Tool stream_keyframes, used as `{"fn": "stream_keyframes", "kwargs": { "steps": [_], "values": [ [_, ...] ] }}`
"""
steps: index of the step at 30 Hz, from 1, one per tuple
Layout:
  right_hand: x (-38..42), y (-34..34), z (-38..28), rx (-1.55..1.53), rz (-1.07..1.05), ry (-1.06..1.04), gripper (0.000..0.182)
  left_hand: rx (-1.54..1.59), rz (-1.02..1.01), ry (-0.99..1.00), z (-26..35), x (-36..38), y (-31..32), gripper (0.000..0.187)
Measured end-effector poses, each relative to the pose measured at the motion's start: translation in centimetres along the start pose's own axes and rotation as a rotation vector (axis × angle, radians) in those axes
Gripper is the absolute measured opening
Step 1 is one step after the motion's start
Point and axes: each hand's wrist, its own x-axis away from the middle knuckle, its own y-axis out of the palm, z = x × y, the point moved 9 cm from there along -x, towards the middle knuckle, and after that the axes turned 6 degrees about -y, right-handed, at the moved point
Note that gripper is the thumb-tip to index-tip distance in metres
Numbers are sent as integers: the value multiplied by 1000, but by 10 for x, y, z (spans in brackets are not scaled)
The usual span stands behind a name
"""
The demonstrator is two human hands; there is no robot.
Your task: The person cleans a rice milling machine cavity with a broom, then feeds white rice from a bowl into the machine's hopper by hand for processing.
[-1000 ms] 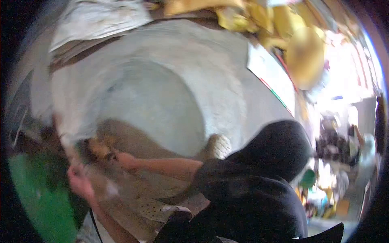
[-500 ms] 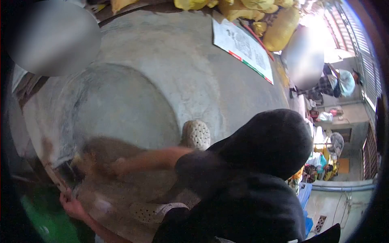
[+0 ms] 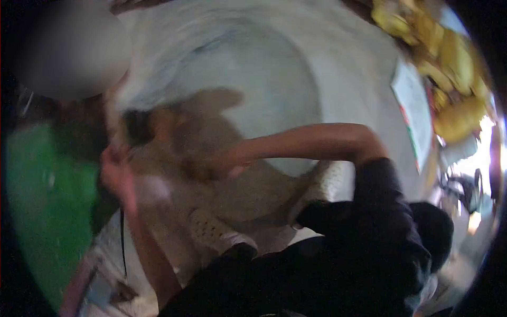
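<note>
My left hand (image 3: pixel 117 171) is closed at the lower end of a pale wooden strip (image 3: pixel 113 121), beside a green surface. To its right, my right hand (image 3: pixel 227 162) reaches in low over the floor. Its fingers look curled but are smeared by motion, and what they hold cannot be made out. Between the hands and a little above them is a dark, blurred block-like thing (image 3: pixel 138 127) with a tan part at its right side. My two light perforated clogs (image 3: pixel 208 228) stand on the floor below the hands.
A round, smooth patch (image 3: pixel 264 79) marks the concrete floor ahead. The green surface (image 3: pixel 53 179) lies at left. Yellow sacks (image 3: pixel 457 63) are piled at upper right, with a printed white sheet (image 3: pixel 411 105) before them. Bright daylight enters at far right.
The view has turned, so the sacks and sheet sit further right. My right hand has moved away from the dark block, and my left hand stays by the strip.
</note>
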Motion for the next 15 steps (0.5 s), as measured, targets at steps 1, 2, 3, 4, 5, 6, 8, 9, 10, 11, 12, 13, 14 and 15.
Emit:
{"fn": "stream_keyframes", "kwargs": {
  "steps": [1, 2, 3, 4, 5, 6, 8, 9, 10, 11, 12, 13, 14, 15],
  "values": [
    [-49, 54, 58, 72, -142, 70, 52, -69, 39, 11, 4, 0, -3, 41],
    [17, 52, 38, -306, -216, 366, 56, -61, 57, 4, 8, 2, -9, 41],
    [1, 55, 37, -267, -252, 320, 56, -86, 67, -30, 8, 2, -10, 41],
    [-23, 47, 51, -65, -141, 303, 59, -101, 71, -54, 7, 2, -11, 42],
    [-46, 41, 69, 126, -18, 289, 61, -119, 97, -79, 8, 2, -13, 42],
    [-65, 32, 81, 313, 108, 271, 64, -93, 88, -92, 9, 4, -13, 42],
    [-90, -14, 87, 415, 389, 292, 63, -70, 97, -106, 0, 6, -13, 42],
    [-100, -49, 95, 323, 527, 331, 60, -102, 113, -49, 3, 5, -11, 41],
    [-114, -69, 99, 405, 584, 299, 54, -130, 129, 10, 7, 4, -11, 41],
    [-124, -85, 103, 485, 638, 268, 48, -135, 136, 1, 6, 4, -10, 41],
    [-129, -100, 107, 491, 630, 255, 48, -117, 140, 8, 6, 5, -10, 41],
    [-126, -123, 111, 413, 730, 287, 47, -100, 147, 16, 5, 4, -11, 41],
    [-118, -140, 106, 325, 830, 320, 46, -110, 152, 6, 5, 2, -12, 41],
    [-114, -142, 96, 322, 820, 308, 46, -125, 150, 10, 5, 2, -11, 41]
  ]
}}
